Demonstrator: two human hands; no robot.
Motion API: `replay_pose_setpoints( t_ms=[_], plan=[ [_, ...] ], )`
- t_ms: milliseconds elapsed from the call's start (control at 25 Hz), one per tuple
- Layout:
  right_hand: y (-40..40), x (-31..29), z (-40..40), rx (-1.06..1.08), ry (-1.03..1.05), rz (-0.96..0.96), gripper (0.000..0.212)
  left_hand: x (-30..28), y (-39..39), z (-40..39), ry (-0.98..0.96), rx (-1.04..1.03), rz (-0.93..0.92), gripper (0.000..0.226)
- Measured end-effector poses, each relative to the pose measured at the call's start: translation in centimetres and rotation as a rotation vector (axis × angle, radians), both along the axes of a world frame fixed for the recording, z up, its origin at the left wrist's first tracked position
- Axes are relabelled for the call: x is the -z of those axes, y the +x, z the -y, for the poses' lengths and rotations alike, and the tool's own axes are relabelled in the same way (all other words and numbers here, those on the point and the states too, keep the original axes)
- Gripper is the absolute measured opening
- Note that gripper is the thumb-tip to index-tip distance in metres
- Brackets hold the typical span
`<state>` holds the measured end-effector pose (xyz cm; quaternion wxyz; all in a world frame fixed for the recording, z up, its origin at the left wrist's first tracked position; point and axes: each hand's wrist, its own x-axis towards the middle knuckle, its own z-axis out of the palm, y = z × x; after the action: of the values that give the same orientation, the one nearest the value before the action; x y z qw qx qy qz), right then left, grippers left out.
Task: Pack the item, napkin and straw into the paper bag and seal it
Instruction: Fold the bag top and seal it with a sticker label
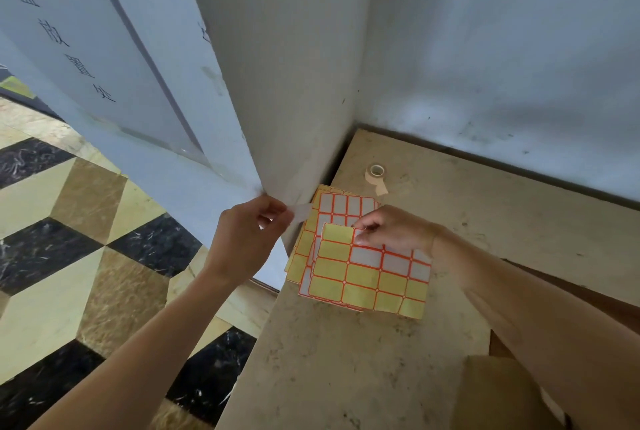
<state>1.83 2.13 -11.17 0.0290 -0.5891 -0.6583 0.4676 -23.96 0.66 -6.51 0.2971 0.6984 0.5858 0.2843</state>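
— Looking across the stone ledge [346, 360] first: where's the paper bag [498, 391]?

— Down at about five o'clock in the view, brown and folded, half hidden under the right forearm. It looks light and creasable; I'd take it by the folded top edge, where the paper is doubled. The item, napkin and straw aren't visible, so I can't say whether they're inside.

— And the sheets in the middle?

— A stack of sticker sheets [367, 273], yellow and white labels in an orange grid, lying at the centre. Thin, floppy, slick backing. The top sheet would slide or curl if tugged, so it needs pinning flat.

— Is that what the right hand [394, 228] is doing?

— Seemingly. It's closed down on the top sheet's upper edge, at roughly twelve o'clock of that sheet, fingertips pinching or pressing there. I can't tell which.

— The left hand [249, 232]?

— At nine o'clock of the stack, thumb and forefinger nipped on one peeled sticker [301, 212]. The label pokes out toward three o'clock from the pinch, pale and limp. It'll be nearly weightless and tacky on one face, so best held by a bare corner.

— How far from the bag?

— Well apart; the bag sits toward five o'clock from that sticker.

— Anything else?

— A small tape roll [375, 173] at twelve o'clock beyond the sheets, untouched.
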Motion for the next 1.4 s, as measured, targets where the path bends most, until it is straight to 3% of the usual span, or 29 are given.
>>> replay_pose_setpoints(
  t_ms=[360, 600, 960, 1160, 1400],
  plan=[
    [-2.4, 5.5, 0.3, -0.016, 0.33, 0.368, 0.027, 0.4, 0.6, 0.6, 0.002, 0.021, -0.045, 0.003],
    [4.0, -2.8, 1.8, 0.021, 0.373, 0.381, 0.026, -1.1, 2.4, 1.5, 0.032, 0.092, -0.017, 0.013],
    [13.0, -12.2, 22.4, 0.213, 0.58, 0.455, 0.027, -6.3, 13.1, 7.3, 0.149, 0.389, 0.048, 0.009],
    [13.8, -12.2, 32.4, 0.375, 0.709, 0.435, 0.035, -7.6, 19.2, 12.2, 0.2, 0.621, 0.001, 0.009],
    [14.7, -10.3, 38.0, 0.333, 0.759, 0.536, 0.035, -7.8, 23.7, 17.0, 0.342, 0.807, -0.137, 0.008]
  ],
)
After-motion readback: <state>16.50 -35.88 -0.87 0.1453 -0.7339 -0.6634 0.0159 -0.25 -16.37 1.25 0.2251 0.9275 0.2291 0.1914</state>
